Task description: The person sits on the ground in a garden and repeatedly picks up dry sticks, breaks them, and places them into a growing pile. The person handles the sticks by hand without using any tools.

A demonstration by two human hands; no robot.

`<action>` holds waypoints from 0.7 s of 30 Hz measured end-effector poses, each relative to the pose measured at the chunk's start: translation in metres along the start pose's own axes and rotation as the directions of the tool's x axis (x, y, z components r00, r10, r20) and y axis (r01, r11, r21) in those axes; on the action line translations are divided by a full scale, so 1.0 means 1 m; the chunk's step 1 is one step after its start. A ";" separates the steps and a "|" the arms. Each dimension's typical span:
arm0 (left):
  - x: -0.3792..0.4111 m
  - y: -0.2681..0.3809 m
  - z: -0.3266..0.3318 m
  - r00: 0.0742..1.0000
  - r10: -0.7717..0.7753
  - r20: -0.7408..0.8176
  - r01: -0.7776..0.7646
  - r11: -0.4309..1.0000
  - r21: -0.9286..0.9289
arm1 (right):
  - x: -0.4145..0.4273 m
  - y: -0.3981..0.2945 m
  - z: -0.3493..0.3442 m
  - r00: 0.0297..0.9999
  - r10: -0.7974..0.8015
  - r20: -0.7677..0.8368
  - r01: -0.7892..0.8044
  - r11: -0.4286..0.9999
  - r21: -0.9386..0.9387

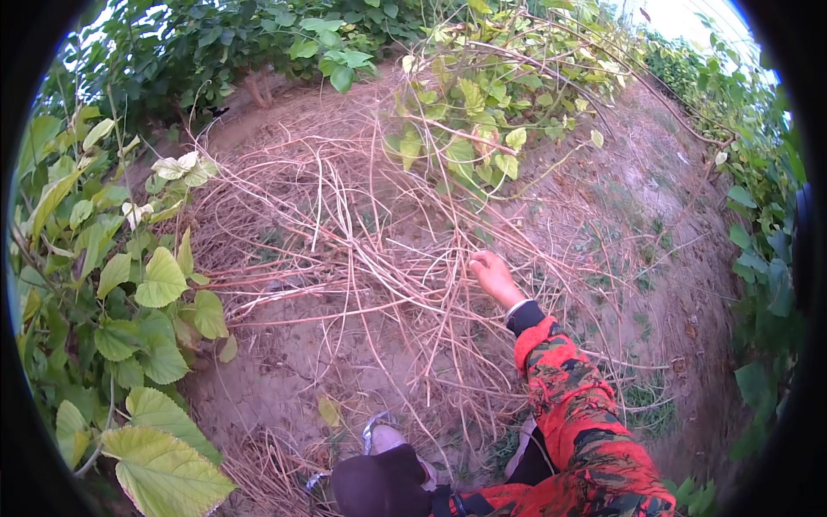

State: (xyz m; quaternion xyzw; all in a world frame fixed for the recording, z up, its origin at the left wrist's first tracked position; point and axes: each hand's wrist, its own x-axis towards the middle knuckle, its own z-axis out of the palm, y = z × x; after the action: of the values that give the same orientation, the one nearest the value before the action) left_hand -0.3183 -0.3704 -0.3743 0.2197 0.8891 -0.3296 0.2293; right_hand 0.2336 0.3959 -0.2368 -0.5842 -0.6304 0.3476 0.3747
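My right hand [492, 274] reaches out over a tangle of thin, dry vine stems [349, 245] on the ground. Its fingertips are bent together at some stems near the middle of the heap; whether they pinch one is too small to tell. The sleeve [575, 400] of that arm is red with a dark camouflage pattern and a dark cuff. My left hand is not in view. Vines with green and yellowing leaves [471, 97] lie beyond the heap, with long bare stems running out of them.
Broad-leaved plants [161, 278] crowd the left side. More foliage lines the right [769, 258] and the back left [258, 32]. Below are my shoe [387, 439] and a dark rounded thing [375, 481], perhaps my knee. Cracked soil [291, 362] lies before me.
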 end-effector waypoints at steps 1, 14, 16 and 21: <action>-0.005 0.008 -0.003 0.999 -0.008 -0.046 0.005 0.998 -0.066 | 0.014 0.005 0.000 0.998 0.053 -0.038 -0.053 0.998 0.017; -0.143 0.095 -0.118 0.887 -0.159 -0.433 -0.065 0.886 -0.459 | 0.104 0.035 0.066 0.972 0.236 0.015 -0.231 0.931 0.282; -0.146 0.107 -0.137 0.951 -0.234 -0.201 0.121 0.881 -0.457 | 0.118 0.080 0.064 0.977 0.207 0.048 -0.212 0.966 0.145; -0.157 0.129 -0.139 0.886 0.046 -0.461 -0.322 0.777 -0.541 | 0.055 0.033 0.033 0.990 0.137 0.045 -0.144 0.943 0.300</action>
State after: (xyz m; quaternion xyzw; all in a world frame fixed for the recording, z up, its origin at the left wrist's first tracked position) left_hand -0.1601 -0.2243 -0.2560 0.2891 0.9482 0.0515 0.1208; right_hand 0.2184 0.4536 -0.2772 -0.5594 -0.5309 0.4726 0.4264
